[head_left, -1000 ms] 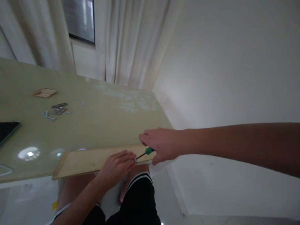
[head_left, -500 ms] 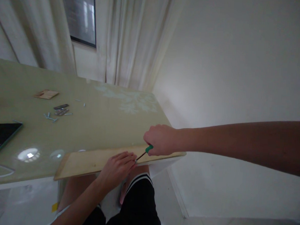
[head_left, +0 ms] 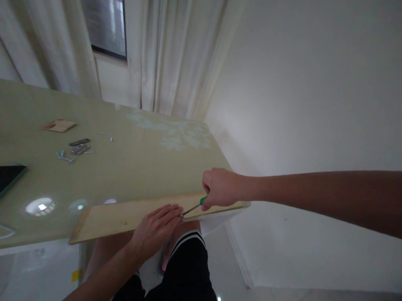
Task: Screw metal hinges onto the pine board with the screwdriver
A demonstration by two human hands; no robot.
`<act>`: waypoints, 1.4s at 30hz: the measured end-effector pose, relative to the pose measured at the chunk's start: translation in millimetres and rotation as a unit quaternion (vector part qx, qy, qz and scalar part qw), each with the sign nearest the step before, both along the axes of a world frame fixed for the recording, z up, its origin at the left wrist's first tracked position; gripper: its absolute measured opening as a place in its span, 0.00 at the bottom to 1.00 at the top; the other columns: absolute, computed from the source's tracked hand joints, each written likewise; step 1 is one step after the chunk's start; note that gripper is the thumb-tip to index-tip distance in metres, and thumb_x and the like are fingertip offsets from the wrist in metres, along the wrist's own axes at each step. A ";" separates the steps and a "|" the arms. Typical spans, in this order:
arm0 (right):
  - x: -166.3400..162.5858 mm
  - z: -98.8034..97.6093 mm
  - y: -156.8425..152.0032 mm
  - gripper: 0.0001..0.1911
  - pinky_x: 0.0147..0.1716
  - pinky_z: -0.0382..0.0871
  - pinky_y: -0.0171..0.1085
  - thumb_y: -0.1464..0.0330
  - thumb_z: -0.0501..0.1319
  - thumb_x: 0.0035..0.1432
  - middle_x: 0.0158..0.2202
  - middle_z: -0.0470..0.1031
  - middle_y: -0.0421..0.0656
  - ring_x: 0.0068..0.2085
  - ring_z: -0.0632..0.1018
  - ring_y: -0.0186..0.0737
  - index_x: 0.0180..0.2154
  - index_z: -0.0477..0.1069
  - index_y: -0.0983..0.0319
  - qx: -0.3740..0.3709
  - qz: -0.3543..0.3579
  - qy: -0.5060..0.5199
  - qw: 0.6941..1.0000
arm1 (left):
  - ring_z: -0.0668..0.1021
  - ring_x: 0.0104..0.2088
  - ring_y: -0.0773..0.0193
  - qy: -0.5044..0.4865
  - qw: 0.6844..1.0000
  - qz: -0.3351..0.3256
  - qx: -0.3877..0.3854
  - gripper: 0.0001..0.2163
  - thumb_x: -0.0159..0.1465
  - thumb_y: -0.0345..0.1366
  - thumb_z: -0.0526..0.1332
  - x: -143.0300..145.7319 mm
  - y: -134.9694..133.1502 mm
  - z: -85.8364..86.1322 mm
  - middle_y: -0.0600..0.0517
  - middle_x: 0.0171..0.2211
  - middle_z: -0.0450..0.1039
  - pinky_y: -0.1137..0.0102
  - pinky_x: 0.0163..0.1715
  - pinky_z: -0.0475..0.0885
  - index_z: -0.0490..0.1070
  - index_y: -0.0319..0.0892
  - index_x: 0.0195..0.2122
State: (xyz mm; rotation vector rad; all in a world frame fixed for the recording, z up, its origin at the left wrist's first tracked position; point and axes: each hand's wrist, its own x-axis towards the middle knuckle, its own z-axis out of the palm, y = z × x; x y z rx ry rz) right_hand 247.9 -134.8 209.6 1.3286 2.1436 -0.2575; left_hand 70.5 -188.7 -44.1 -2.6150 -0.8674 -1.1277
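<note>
A long pale wooden board (head_left: 108,219) lies along the table's front edge and juts out past it. My left hand (head_left: 157,226) is closed over the board's near edge, its fingers stretched together across the top. My right hand (head_left: 219,187) is wrapped round the green handle of a screwdriver (head_left: 192,209). The shaft slants down to the left, and its tip meets a small metal piece at the board's edge, right beside my left fingertips. That piece is too small to make out. A small dark hole shows in the board left of my left hand.
On the green-covered table (head_left: 137,165), several screws (head_left: 65,157) and flat metal plates (head_left: 79,147) lie in a loose group. Behind them is a small wooden piece (head_left: 59,125). A dark-screened tablet (head_left: 1,181) is at the left. A white wall (head_left: 306,106) stands at the right.
My right hand has shifted slightly right and turned, and the screwdriver lies at a flatter slant. Its tip and my left hand stay in about the same place.
</note>
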 end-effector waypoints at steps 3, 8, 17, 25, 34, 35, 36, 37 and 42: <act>1.4 0.5 -13.5 0.17 0.28 0.66 0.38 0.58 0.70 0.60 0.38 0.83 0.52 0.36 0.83 0.48 0.41 0.80 0.65 0.096 0.198 0.009 0.975 | 0.84 0.52 0.56 0.000 1.000 0.002 -0.005 0.08 0.72 0.30 0.61 -1.0 -0.1 -0.4 0.49 0.51 0.84 0.59 0.55 0.80 0.80 0.41 0.47; -2.1 4.1 -26.1 0.16 0.25 0.61 0.36 0.76 0.51 0.72 0.41 0.81 0.47 0.34 0.80 0.39 0.43 0.77 0.62 0.080 0.493 0.037 0.866 | 0.84 0.52 0.55 0.014 1.000 0.005 -0.018 0.10 0.72 0.29 0.59 -3.7 -1.3 -0.7 0.49 0.49 0.84 0.59 0.55 0.80 0.80 0.44 0.47; -7.9 0.3 5.4 0.20 0.28 0.66 0.36 0.54 0.74 0.52 0.28 0.81 0.46 0.28 0.79 0.40 0.33 0.79 0.65 -0.016 -0.050 0.037 0.998 | 0.84 0.51 0.59 -0.020 1.000 0.014 -0.004 0.10 0.74 0.31 0.59 1.8 -0.1 1.0 0.49 0.49 0.84 0.61 0.57 0.79 0.80 0.42 0.47; 0.5 7.5 -17.9 0.11 0.29 0.63 0.36 0.74 0.56 0.70 0.46 0.80 0.48 0.35 0.80 0.38 0.47 0.76 0.60 -0.001 0.446 0.019 0.895 | 0.84 0.49 0.57 -0.005 1.000 0.008 -0.004 0.11 0.74 0.30 0.57 0.2 -1.2 4.9 0.51 0.48 0.85 0.61 0.52 0.81 0.81 0.44 0.44; -13.8 2.1 10.5 0.11 0.27 0.72 0.33 0.66 0.71 0.57 0.24 0.76 0.39 0.28 0.82 0.39 0.36 0.74 0.65 -0.146 -0.153 0.113 0.971 | 0.84 0.50 0.59 -0.004 1.000 0.010 -0.012 0.11 0.75 0.30 0.57 0.9 1.1 -2.8 0.51 0.50 0.84 0.61 0.55 0.80 0.81 0.42 0.46; -14.8 5.1 8.7 0.11 0.28 0.72 0.33 0.66 0.71 0.56 0.26 0.78 0.41 0.29 0.82 0.39 0.36 0.74 0.65 -0.146 -0.093 0.103 0.980 | 0.84 0.50 0.59 -0.003 1.000 0.009 -0.012 0.11 0.75 0.30 0.57 0.5 1.3 -3.2 0.51 0.50 0.84 0.61 0.55 0.80 0.81 0.42 0.47; -15.7 8.4 5.3 0.11 0.29 0.71 0.34 0.67 0.71 0.55 0.29 0.80 0.43 0.32 0.82 0.40 0.37 0.75 0.66 -0.138 -0.007 0.081 0.987 | 0.84 0.50 0.58 -0.004 1.000 0.006 -0.011 0.11 0.75 0.30 0.57 0.1 1.4 -3.2 0.50 0.50 0.84 0.62 0.54 0.80 0.81 0.42 0.47; -16.5 11.5 0.7 0.10 0.30 0.70 0.35 0.68 0.71 0.55 0.34 0.81 0.46 0.34 0.82 0.42 0.38 0.76 0.66 -0.115 0.093 0.057 0.987 | 0.84 0.50 0.58 -0.004 1.000 0.005 -0.010 0.11 0.75 0.31 0.57 -0.3 1.2 -2.8 0.50 0.50 0.84 0.62 0.54 0.80 0.81 0.42 0.47; -16.4 11.3 -16.8 0.10 0.32 0.65 0.38 0.75 0.59 0.67 0.45 0.82 0.51 0.41 0.82 0.45 0.43 0.79 0.63 0.036 0.355 0.016 0.934 | 0.84 0.50 0.58 0.007 1.000 0.006 -0.008 0.11 0.74 0.29 0.58 -2.3 -0.6 1.7 0.50 0.49 0.84 0.62 0.53 0.80 0.81 0.43 0.47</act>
